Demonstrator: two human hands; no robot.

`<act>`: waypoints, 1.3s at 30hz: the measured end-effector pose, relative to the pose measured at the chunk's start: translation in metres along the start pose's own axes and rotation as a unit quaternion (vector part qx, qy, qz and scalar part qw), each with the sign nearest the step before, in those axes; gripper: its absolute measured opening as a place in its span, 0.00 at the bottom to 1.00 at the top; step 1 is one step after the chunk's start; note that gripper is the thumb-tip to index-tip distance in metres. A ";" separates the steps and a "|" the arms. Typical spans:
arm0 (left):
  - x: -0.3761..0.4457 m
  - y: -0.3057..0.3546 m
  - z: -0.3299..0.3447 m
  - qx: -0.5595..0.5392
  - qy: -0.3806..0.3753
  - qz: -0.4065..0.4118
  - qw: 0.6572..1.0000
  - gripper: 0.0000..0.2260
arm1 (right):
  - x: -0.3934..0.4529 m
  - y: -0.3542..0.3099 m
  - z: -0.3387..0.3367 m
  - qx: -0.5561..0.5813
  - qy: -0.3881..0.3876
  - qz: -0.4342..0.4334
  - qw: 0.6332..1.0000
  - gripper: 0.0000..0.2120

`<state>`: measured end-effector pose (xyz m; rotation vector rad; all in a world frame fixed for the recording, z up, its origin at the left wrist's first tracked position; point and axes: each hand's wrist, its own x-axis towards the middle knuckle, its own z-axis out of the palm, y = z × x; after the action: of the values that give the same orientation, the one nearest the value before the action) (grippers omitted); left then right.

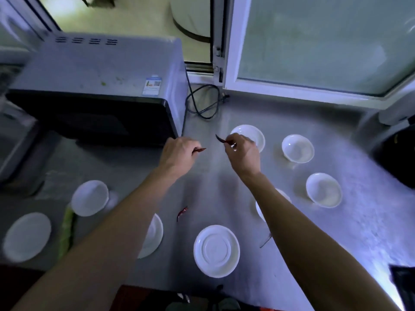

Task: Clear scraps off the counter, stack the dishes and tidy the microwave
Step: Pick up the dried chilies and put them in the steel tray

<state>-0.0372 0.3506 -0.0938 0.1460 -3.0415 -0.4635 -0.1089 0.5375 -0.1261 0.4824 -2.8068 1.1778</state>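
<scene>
Counter [224, 176]: grey, faintly speckled. Dishes [216, 251]: plain white. Chilli [181, 213]: dark red. Microwave [98, 70]: silver-grey top, black front, blue-white sticker [152, 85]. Cord [202, 102]: black. Stalk [66, 230]: pale green.

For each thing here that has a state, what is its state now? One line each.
Left hand: shut on a red chili.
Right hand: shut on a dark chili.
Loose chili: lying on the counter.
Microwave: door closed.
Front plate: upside down.
Bowls: upright, unstacked.
Window: open.
</scene>
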 end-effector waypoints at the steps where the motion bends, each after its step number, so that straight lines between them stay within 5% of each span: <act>1: -0.006 -0.008 -0.005 -0.001 0.007 -0.007 1.000 0.05 | -0.002 -0.009 0.005 0.001 -0.004 -0.016 1.000 0.05; 27: -0.321 -0.305 -0.171 -0.008 0.127 -0.207 0.970 0.07 | -0.167 -0.350 0.222 0.031 -0.143 -0.138 0.980 0.07; 39: -0.325 -0.436 -0.194 -0.005 0.104 -0.254 0.962 0.10 | -0.139 -0.439 0.329 0.071 -0.147 -0.168 0.972 0.06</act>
<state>0.3375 -0.0869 -0.0548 0.9236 -2.7677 -0.4524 0.1801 0.0525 -0.0812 1.1788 -2.7163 1.3264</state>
